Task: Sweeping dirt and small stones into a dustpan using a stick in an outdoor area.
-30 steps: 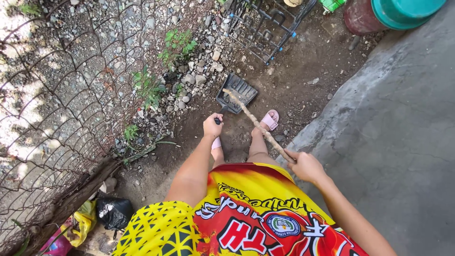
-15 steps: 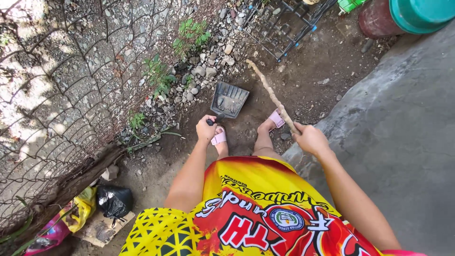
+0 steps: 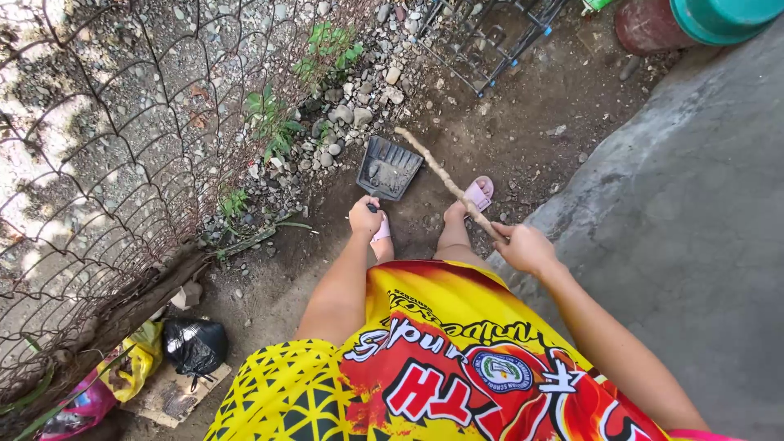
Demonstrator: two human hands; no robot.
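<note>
While the person stands on bare dirt in pink slippers (image 3: 479,193), the left hand (image 3: 365,217) is closed around the short handle of a dark dustpan (image 3: 389,169), which lies at about twelve o'clock from that hand. The pan rests flat on the ground with its open lip turned away from the feet, toward the gravel (image 3: 351,106) and small weeds (image 3: 269,122) along the wire fence (image 3: 98,163); held low like that, its edge meets the soil so that loose dirt can slide in, and a little grey grit already sits inside it.

The right hand (image 3: 524,247) is clamped on a rough wooden stick (image 3: 445,180), gripping its near end. The stick slants from that hand toward ten o'clock, crossing above the right foot, and its far tip ends just beside the pan's upper right corner. I cannot tell whether the tip touches the ground.

At five o'clock from the feet a grey concrete slab (image 3: 694,204) rises beside the dirt. A metal rack (image 3: 490,41) lies at twelve o'clock, and a teal basin (image 3: 719,12) sits on a reddish drum (image 3: 645,24) at one o'clock. At eight o'clock, a tied black bag (image 3: 194,345) and a yellow wrapper (image 3: 139,359) rest on a scrap of board by the fence foot.
</note>
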